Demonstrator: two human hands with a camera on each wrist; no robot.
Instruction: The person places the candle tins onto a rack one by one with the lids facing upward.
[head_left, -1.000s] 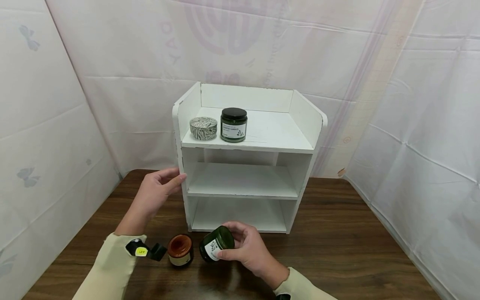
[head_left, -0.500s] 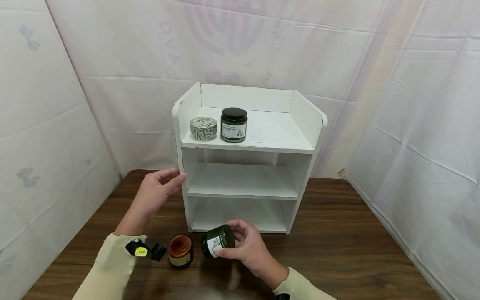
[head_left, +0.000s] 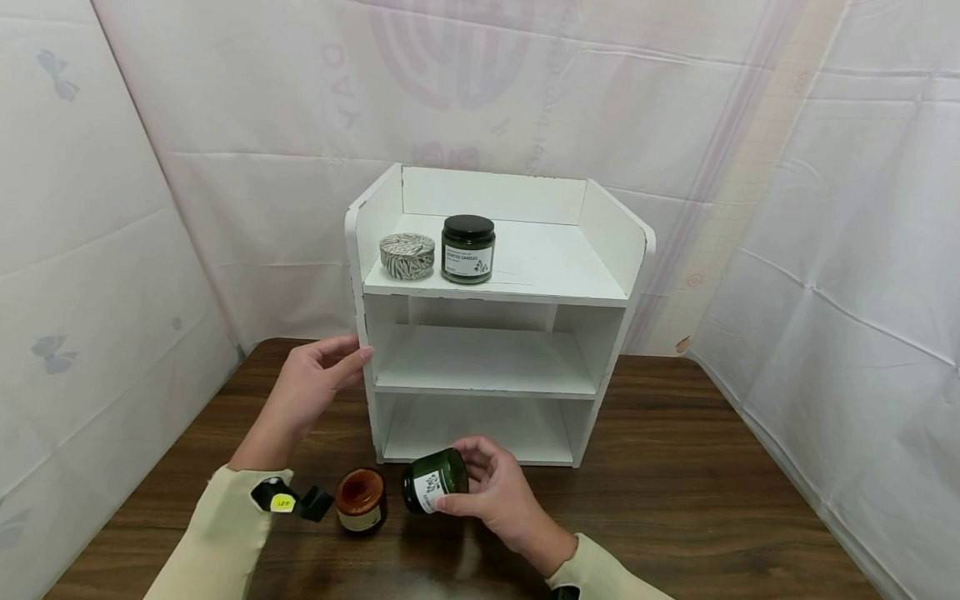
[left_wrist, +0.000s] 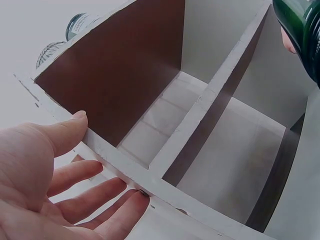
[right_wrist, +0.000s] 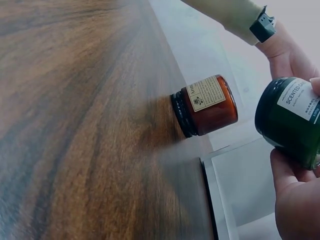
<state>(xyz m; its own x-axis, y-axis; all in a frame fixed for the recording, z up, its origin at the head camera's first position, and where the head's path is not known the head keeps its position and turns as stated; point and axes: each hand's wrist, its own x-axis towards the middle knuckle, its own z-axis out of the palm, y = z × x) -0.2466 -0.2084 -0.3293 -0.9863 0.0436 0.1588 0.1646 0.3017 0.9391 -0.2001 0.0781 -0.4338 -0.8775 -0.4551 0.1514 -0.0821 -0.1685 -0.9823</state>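
Observation:
My right hand [head_left: 498, 500] grips a green glass candle jar [right_wrist: 290, 122] by its sides, thumb across the white label. The jar is tilted over, its black lid pointing left and down and its glass base up to the right, close over the table. Just left of it an amber candle jar [head_left: 360, 498] stands upside down on its black lid, its cream label showing in the right wrist view. My left hand [left_wrist: 65, 180] touches the white shelf unit [head_left: 486, 390], thumb at the front edge of the left side panel and fingers along its outer face.
On the top shelf stand a patterned round tin [head_left: 407, 257] and a second green candle jar [head_left: 468, 250] with a black lid. The unit stands on a dark wooden table [head_left: 675, 500]. White sheets [head_left: 262, 100] hang behind and at both sides.
My right hand has raised the green jar slightly and tipped it closer to lying on its side, mostly in the first half second. The left hand and amber jar have stayed put.

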